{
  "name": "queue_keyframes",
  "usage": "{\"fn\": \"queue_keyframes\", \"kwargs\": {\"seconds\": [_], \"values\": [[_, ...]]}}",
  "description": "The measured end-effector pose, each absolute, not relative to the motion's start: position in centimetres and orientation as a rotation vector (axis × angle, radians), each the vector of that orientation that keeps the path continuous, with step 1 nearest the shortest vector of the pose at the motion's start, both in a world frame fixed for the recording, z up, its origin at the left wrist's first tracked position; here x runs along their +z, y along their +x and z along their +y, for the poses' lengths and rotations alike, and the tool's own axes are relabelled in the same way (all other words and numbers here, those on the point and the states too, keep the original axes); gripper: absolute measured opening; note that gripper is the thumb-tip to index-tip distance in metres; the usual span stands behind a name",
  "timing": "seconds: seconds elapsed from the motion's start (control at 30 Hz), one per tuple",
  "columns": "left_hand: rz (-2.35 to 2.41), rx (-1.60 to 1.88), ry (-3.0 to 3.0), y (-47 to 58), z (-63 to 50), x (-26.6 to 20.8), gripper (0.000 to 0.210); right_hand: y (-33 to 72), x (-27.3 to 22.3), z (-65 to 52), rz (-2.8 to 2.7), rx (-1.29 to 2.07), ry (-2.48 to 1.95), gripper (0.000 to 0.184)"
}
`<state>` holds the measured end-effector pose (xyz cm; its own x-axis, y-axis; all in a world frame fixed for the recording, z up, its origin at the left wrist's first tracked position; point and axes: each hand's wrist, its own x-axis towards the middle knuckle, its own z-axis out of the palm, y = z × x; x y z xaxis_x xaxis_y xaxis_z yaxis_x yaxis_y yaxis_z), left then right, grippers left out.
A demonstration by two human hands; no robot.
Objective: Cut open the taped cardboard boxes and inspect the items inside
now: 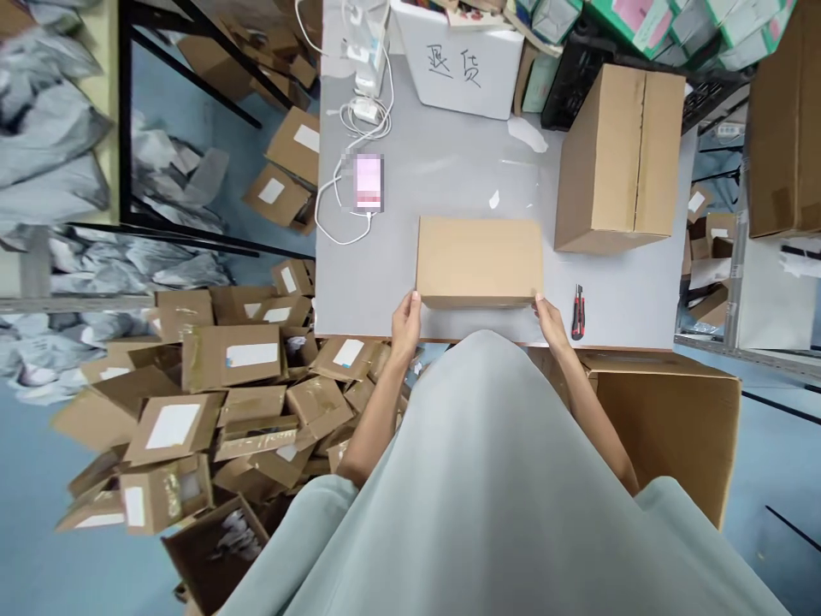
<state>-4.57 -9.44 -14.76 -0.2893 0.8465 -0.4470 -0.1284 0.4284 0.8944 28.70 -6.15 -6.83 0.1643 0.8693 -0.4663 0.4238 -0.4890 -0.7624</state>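
A closed brown cardboard box (480,257) lies flat near the front edge of the grey table (449,171). My left hand (406,325) grips its near left corner, thumb on top and fingers curled at the side. At the near right corner my right hand (550,318) holds the same box in a similar pinch. Some of the fingers of both hands are hidden. Just right of my right hand lies a red and black box cutter (578,312). A taller closed carton (619,162) stands behind it on the right.
A phone (369,182) with a white cable lies at the table's left, near a power strip (370,60). A white bin (458,64) and a black crate (570,73) stand at the back. Cartons (250,355) heap on the floor at left; a large open box (667,428) stands at right.
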Motion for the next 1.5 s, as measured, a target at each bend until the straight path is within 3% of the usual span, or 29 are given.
{"fn": "queue_keyframes", "kwargs": {"seconds": [0.2,0.33,0.73,0.9,1.23,1.5], "values": [[1.515,1.235,0.677,-6.9,-7.2,-11.8,0.075,29.2,-1.9,-4.4,-1.336,0.998,-1.838,0.069],[1.474,1.185,0.720,-6.2,-5.2,-11.8,0.067,28.8,-2.5,-2.0,-1.511,0.915,-1.836,0.054],[1.512,1.053,0.584,-6.1,-7.5,-18.0,0.058,33.5,-7.9,-3.2,-1.085,1.119,-1.971,0.065],[1.511,0.965,0.601,-5.1,-9.1,-19.5,0.046,32.1,-9.7,-5.6,-1.116,1.236,-1.995,0.057],[1.468,1.023,0.765,-5.6,-8.6,-17.0,0.039,30.2,-6.9,-5.7,-1.262,1.147,-1.905,0.054],[1.459,1.189,0.812,-7.3,-7.3,-15.6,0.059,29.9,-5.4,-3.5,-1.336,0.910,-1.963,0.041]]}}
